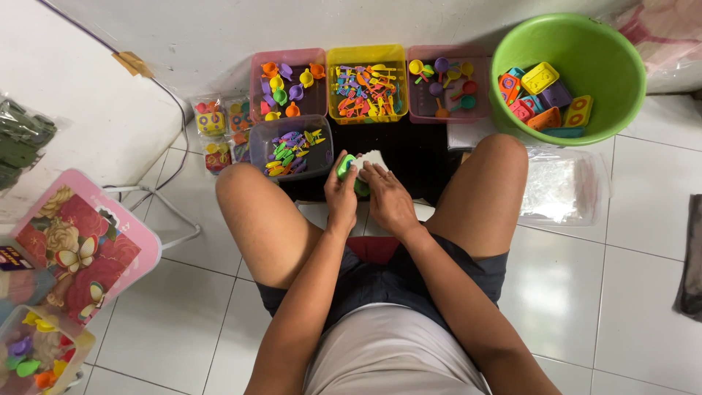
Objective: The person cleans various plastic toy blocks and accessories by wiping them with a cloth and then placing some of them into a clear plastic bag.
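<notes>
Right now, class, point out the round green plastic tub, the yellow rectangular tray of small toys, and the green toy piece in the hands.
Round green plastic tub (512,55), head view, left rim.
Yellow rectangular tray (365,53), head view, far rim.
Green toy piece (344,167), head view, exposed top.

A small green plastic toy (346,167) sits against a clear white packet (372,158).

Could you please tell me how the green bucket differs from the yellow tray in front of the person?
The green bucket is round and deep, while the yellow tray is rectangular and shallow. The green bucket holds a few chunky, box-like toy pieces; the yellow tray is packed with many small, thin ones. The green bucket stands at the right end, the yellow tray between two pink trays. Both hold colourful plastic toys.
</notes>
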